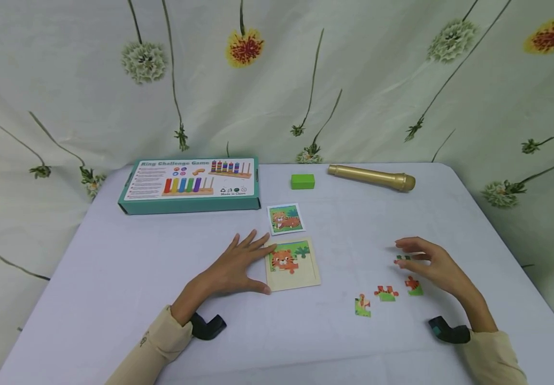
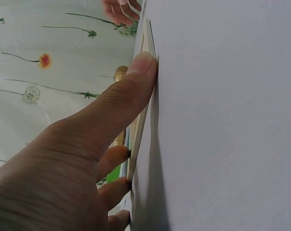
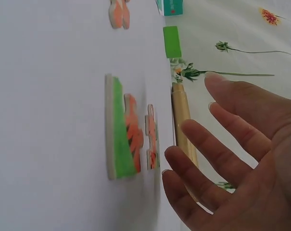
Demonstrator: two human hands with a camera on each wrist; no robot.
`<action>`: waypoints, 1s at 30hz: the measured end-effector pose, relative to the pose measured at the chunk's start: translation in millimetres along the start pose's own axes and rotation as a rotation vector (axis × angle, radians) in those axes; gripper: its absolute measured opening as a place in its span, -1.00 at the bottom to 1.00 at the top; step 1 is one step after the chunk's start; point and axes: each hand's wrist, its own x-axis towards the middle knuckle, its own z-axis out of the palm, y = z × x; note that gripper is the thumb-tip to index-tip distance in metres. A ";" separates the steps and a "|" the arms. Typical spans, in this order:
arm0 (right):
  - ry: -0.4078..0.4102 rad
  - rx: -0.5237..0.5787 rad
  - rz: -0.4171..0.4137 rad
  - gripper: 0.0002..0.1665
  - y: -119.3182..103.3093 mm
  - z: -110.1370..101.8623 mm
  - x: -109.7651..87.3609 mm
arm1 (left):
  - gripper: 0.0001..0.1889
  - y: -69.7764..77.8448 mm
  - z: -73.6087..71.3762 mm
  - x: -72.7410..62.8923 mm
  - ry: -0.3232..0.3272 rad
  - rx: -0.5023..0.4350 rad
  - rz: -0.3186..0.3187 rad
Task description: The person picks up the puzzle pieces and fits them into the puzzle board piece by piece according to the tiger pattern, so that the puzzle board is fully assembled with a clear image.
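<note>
My left hand (image 1: 238,267) rests at the left side of a wooden puzzle board (image 1: 306,275), fingers spread, thumb at its lower left corner. Joined tiger puzzle pieces (image 1: 284,259) lie in the board's upper part. In the left wrist view the thumb touches the board's edge (image 2: 138,139). My right hand (image 1: 428,264) hovers, fingers loosely bent and apart, above a puzzle piece (image 1: 402,258) that it partly hides. Nearer the front lie three loose pieces: a corner piece (image 1: 362,306), a middle one (image 1: 386,293) and a red-and-green one (image 1: 414,286). The right wrist view shows nothing between the fingers.
A tiger picture card (image 1: 286,218) lies just behind the board. Farther back are a Ring Challenge Game box (image 1: 190,206), a green block (image 1: 302,182) and a gold toy microphone (image 1: 370,177). A flowered cloth (image 1: 277,107) hangs behind the table.
</note>
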 end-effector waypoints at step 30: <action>0.074 -0.071 -0.070 -0.67 22.9 1.1 -9.0 | 0.05 2.8 -1.2 -0.7 0.004 -0.002 0.001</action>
